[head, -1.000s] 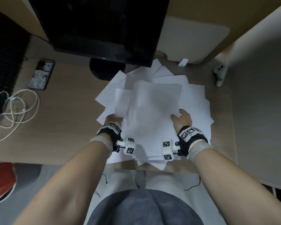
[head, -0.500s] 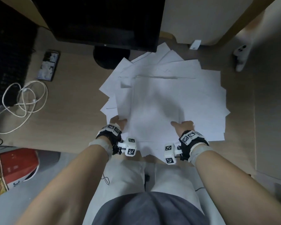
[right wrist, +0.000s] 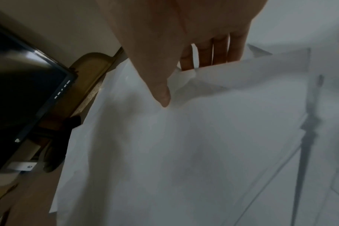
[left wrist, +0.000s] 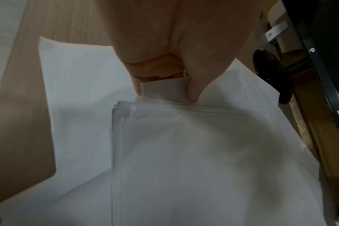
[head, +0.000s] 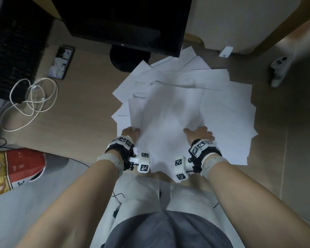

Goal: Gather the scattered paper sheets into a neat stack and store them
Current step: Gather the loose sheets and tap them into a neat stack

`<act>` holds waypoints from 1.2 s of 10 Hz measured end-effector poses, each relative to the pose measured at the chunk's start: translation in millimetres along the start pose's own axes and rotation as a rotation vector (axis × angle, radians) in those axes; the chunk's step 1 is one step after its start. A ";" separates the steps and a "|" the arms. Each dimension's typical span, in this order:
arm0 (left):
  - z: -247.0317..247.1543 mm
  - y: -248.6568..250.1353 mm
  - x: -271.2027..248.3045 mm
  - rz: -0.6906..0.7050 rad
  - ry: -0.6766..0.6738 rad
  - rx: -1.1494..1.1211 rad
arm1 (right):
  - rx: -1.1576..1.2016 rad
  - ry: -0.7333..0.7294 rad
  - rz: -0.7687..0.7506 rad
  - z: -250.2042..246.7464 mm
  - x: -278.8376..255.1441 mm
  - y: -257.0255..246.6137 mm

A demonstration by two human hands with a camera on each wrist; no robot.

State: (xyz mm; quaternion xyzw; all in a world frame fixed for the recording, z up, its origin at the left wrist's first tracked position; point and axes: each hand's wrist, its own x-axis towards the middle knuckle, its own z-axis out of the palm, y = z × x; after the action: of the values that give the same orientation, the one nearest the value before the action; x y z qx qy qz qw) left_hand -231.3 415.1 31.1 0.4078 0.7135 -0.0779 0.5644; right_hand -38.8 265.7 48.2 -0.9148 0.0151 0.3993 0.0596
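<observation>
White printer paper sheets (head: 184,111) lie fanned over the pale wooden desk (head: 75,122), spreading out from the round black foot of the dark flat monitor (head: 125,24) toward my lap. Far to the monitor's left a looped white cable (head: 30,102) curls, with a dark phone (head: 61,62) between it and the monitor's foot. My left hand (head: 132,132) sits at the near left edge of the pile, forearm reaching straight out from my body, wrist banded by a black strap with printed markers. From the left wrist view my thumb (left wrist: 192,93) and curled fingers pinch a corner of several sheets. My right hand (head: 200,134) mirrors it at the near right of the top bundle, forearm angled inward. There my thumb (right wrist: 162,94) presses on top while my fingers (right wrist: 205,53) slip beneath the lifted edge, gripping the paper. To the monitor's right, beyond the pile, a small white controller-like gadget (head: 279,68) lies blurred.
</observation>
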 end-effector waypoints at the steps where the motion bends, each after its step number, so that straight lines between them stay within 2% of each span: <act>1: 2.9 -6.4 8.9 0.013 -0.002 0.005 | 0.082 0.023 -0.070 -8.5 5.9 -4.5; 2: 2.8 -9.8 16.3 0.002 0.023 -0.026 | -0.025 -0.021 -0.149 -17.3 14.3 -7.7; 3: 3.7 -13.7 24.5 0.024 0.021 0.015 | 0.051 -0.132 -0.161 -19.6 20.0 -5.6; 4: 4.0 0.8 -1.5 0.095 0.040 0.082 | 0.136 -0.249 -0.128 -19.0 19.6 -0.2; 5: 3.5 11.2 -13.7 0.108 0.066 0.156 | 0.163 -0.300 -0.124 -16.5 18.0 4.6; 6: 0.3 13.2 -8.4 0.115 0.017 0.153 | 0.256 -0.284 -0.058 -20.6 6.7 8.8; 7: -3.9 6.7 25.5 0.105 0.006 0.183 | 0.296 -0.260 0.007 -20.9 1.5 17.6; 9: -18.0 41.2 6.0 0.143 -0.080 0.306 | 0.302 -0.166 0.110 -8.7 -24.7 18.5; 10: -31.3 55.3 15.4 0.129 -0.087 0.151 | 0.413 -0.058 0.135 -2.1 -35.0 24.2; 11: -38.4 54.7 18.1 0.084 -0.223 0.165 | 0.485 -0.049 0.198 2.5 -46.2 29.0; 12: -40.1 37.8 -6.9 -0.050 -0.366 0.133 | 0.538 -0.122 0.209 12.3 -56.8 23.5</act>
State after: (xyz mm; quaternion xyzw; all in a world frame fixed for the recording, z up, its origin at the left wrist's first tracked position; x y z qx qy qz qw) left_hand -235.5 459.4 64.3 0.4054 0.6021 -0.2118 0.6544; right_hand -88.2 242.7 79.2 -0.8338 0.2107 0.4393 0.2594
